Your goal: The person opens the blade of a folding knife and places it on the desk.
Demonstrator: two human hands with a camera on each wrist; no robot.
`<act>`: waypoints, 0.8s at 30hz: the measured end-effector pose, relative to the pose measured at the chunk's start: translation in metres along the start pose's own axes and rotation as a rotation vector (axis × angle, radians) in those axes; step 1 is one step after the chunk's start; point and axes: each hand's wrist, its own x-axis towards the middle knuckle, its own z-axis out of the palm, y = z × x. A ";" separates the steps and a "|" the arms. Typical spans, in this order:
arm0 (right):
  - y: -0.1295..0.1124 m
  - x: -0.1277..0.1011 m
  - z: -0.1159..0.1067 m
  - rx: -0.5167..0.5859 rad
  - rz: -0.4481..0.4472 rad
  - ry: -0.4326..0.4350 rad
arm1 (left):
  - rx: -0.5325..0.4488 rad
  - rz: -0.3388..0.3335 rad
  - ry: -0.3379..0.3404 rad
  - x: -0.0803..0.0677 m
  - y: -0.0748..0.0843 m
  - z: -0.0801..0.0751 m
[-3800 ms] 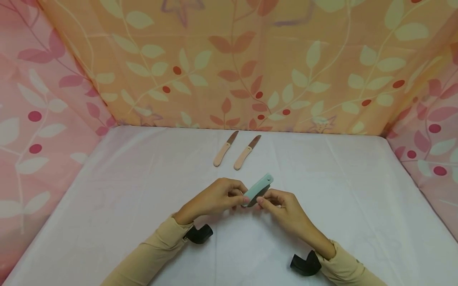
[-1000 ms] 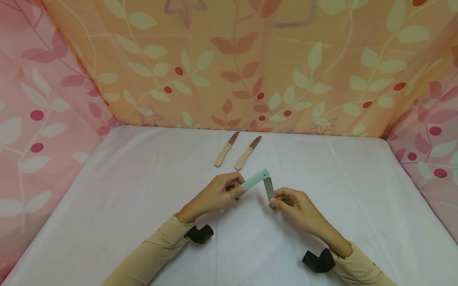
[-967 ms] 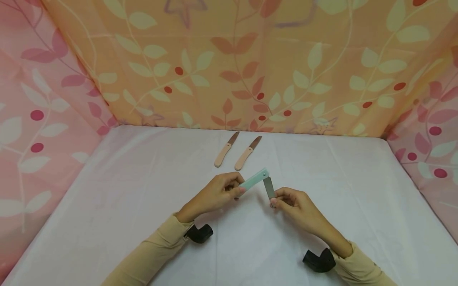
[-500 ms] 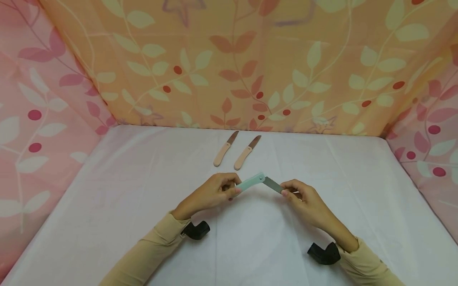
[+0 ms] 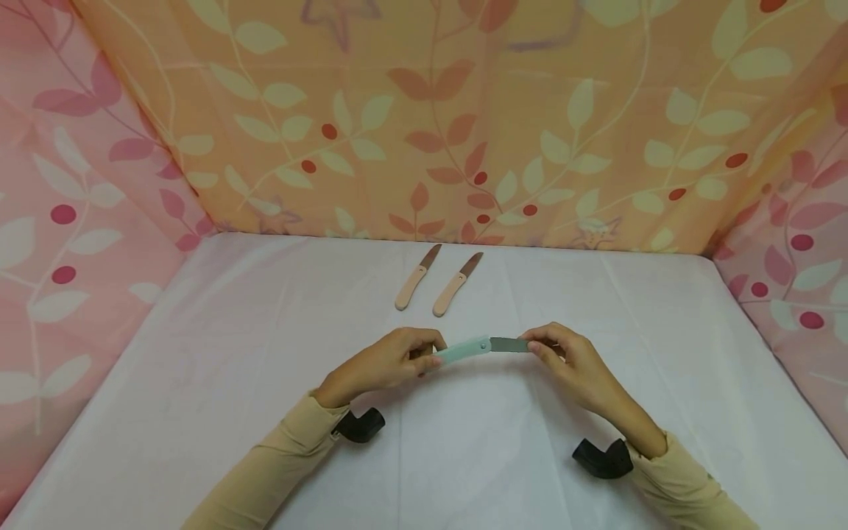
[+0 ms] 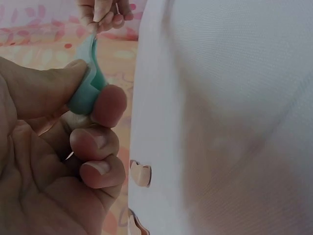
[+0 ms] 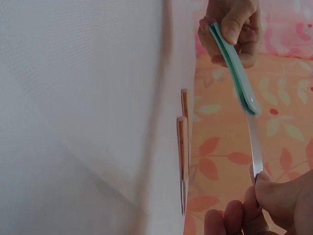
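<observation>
A folding knife with a mint-green handle point(image 5: 467, 350) is held above the white table between both hands. My left hand point(image 5: 387, 361) pinches the handle's end between thumb and index finger, which the left wrist view shows close up. My right hand point(image 5: 573, 366) pinches the grey blade point(image 5: 509, 344) near its tip, hiding the tip. Blade and handle stand almost in line, spread out at the pivot point(image 7: 252, 99). Beyond the hands, two knives with beige handles lie side by side on the table, a left one point(image 5: 411, 288) and a right one point(image 5: 450, 294), blades pointing away.
A white cloth point(image 5: 318, 294) covers the table. An orange leaf-patterned curtain point(image 5: 371, 177) stands along the back edge, with pink patterned curtains at both sides. Black curved mounts sit at the left wrist point(image 5: 361, 425) and the right wrist point(image 5: 603, 458).
The blade has swung out of the green handle, from folded through a bent angle to nearly straight. My right hand has moved right and up with the blade; the left shifted slightly left.
</observation>
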 end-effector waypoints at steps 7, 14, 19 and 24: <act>-0.001 0.005 -0.002 -0.015 -0.049 0.006 | 0.016 0.017 -0.058 0.000 -0.002 -0.001; 0.001 0.010 -0.002 -0.031 -0.054 0.029 | -0.006 0.004 -0.053 0.001 -0.002 -0.001; 0.003 0.012 -0.002 -0.032 -0.065 0.042 | 0.028 -0.010 -0.044 0.001 -0.001 0.001; 0.005 0.016 -0.001 -0.019 -0.108 0.048 | 0.068 -0.010 -0.029 0.000 0.000 0.000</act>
